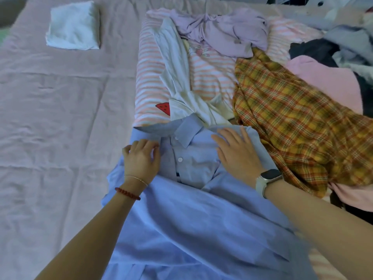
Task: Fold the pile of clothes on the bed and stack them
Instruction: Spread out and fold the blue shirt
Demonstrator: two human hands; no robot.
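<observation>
Head view: my left hand (141, 158) rests on the blue button-up shirt (191, 219) just below the left end of its collar, fingers curled and pinching a small fold of the cloth at the shoulder seam. My right hand (238, 156) lies flat on the other shoulder, fingers spread and pressing down, gripping nothing. The shirt lies front up near the bed's near edge, and its lower part runs out of the picture at the bottom, so I cannot see the hem or the sleeve ends. A smartwatch (268, 179) sits on my right wrist, a red bead bracelet (127, 194) on my left.

Beyond the collar the unfolded pile (232, 67) spreads toward the bed's far right corner: a pink-striped garment (149, 81) with a white piece (175, 77) draped over it, a lilac top (222, 31) bunched at the far side, and a yellow plaid shirt (292, 128) touching the blue one's right shoulder. Darker and grey clothes at the right edge are cut off (too tangled to tell apart). One folded white item (74, 29) sits alone near the far left corner of the pink bedsheet (50, 118), well apart from the rest.
</observation>
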